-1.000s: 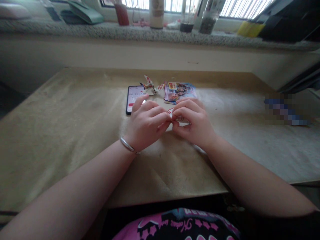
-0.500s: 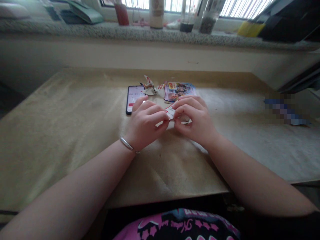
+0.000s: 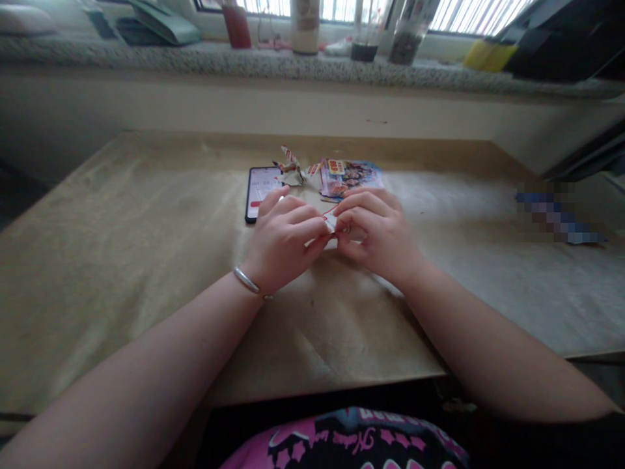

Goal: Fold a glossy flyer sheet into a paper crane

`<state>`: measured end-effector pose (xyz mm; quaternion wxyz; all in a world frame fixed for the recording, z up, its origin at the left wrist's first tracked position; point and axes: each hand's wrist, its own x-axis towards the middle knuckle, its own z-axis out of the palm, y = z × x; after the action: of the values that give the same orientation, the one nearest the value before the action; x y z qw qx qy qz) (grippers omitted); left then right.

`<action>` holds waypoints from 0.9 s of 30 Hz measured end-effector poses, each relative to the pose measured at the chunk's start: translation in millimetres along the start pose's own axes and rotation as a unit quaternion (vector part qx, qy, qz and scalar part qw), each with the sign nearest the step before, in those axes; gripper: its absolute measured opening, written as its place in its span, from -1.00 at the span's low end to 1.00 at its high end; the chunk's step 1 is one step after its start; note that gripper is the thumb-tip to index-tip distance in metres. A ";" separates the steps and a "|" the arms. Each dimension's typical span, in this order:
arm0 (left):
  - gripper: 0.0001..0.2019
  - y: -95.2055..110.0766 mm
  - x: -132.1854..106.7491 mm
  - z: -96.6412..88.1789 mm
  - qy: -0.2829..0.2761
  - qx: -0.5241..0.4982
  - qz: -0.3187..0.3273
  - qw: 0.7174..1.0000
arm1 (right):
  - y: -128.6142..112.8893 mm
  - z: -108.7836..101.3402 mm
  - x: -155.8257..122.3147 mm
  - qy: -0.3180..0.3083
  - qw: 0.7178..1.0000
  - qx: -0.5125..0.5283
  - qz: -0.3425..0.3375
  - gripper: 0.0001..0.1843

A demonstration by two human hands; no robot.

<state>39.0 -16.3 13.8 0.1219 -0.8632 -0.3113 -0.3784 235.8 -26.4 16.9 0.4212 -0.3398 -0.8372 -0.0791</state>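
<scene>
My left hand (image 3: 286,238) and my right hand (image 3: 375,234) meet over the middle of the table, fingertips pinched together on a small folded piece of printed paper (image 3: 332,220), white with red marks. Most of that paper is hidden by my fingers. A silver bangle (image 3: 248,281) circles my left wrist. Just beyond my left hand lies a phone (image 3: 260,191) with its screen lit. A finished folded paper figure (image 3: 291,165) rests at the phone's far corner.
A stack of colourful printed sheets (image 3: 349,176) lies behind my right hand. The table (image 3: 122,260) is covered in brown paper. A stone windowsill (image 3: 293,65) at the back carries jars and bottles. A blurred blue item (image 3: 556,215) sits at the right.
The folded paper showed more between my fingers half a second ago; now my fingertips have closed over it again. Both hands stay in the same spot.
</scene>
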 end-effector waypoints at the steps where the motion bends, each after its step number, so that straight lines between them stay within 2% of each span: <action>1: -0.83 -0.2 0.0 -0.3 -0.001 0.000 -0.001 1.000 | 0.7 -0.7 0.2 -0.001 1.000 -0.002 0.004 -0.86; 7: -0.83 -5.4 -2.0 1.5 0.010 -0.011 0.005 1.000 | 6.2 -4.7 0.3 0.004 1.000 -0.011 0.023 -0.84; 14: -0.84 -3.9 -2.4 1.9 0.003 -0.004 0.003 1.000 | 3.2 -5.6 0.5 -0.023 1.000 -0.003 0.013 -0.84; 19: -0.82 -3.1 -0.7 0.4 0.000 -0.004 0.001 1.000 | 7.2 -5.4 0.4 -0.018 1.000 -0.020 0.011 -0.85; 27: -0.81 -4.3 -0.4 0.7 0.017 -0.021 0.008 1.000 | 8.3 -9.4 1.5 -0.031 0.998 -0.047 -0.003 -0.88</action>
<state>36.5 -12.8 12.9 0.1121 -0.8614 -0.2947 -0.3983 246.5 -23.3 22.7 0.3788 -0.3590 -0.8461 -0.1085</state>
